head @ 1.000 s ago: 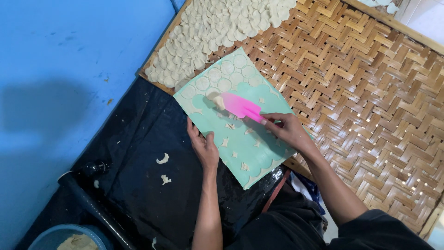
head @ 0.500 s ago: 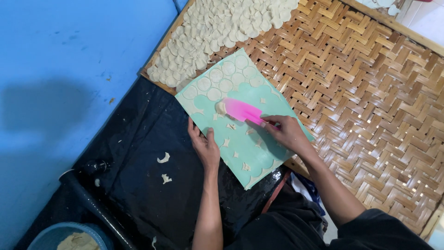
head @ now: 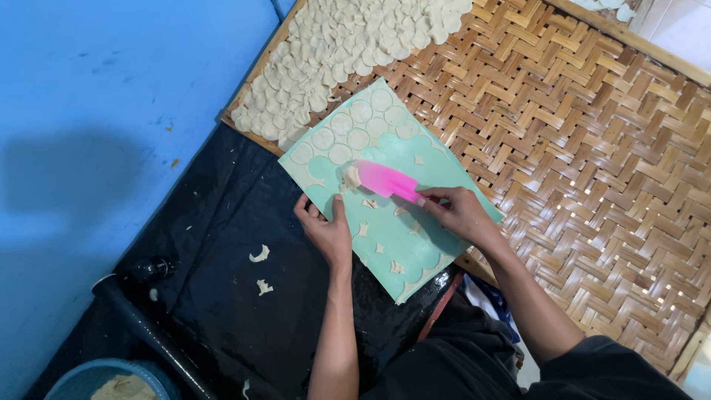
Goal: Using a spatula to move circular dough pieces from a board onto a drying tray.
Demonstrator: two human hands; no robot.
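Right hand (head: 461,215) grips pink scraper (head: 385,180), left hand (head: 326,230) flat on green mat (head: 415,244) (near edge); keep blade shallow under dough rounds (head: 348,130).

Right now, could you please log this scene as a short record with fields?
Left hand: pressed flat on the green mat, near its lower left edge
Right hand: grips the pink scraper
Scraper tip: at a dough round
On mat: cut dough circles at the far end, dough scraps nearer
Woven tray: holds heaped dough rounds
Black sheet: scattered scraps
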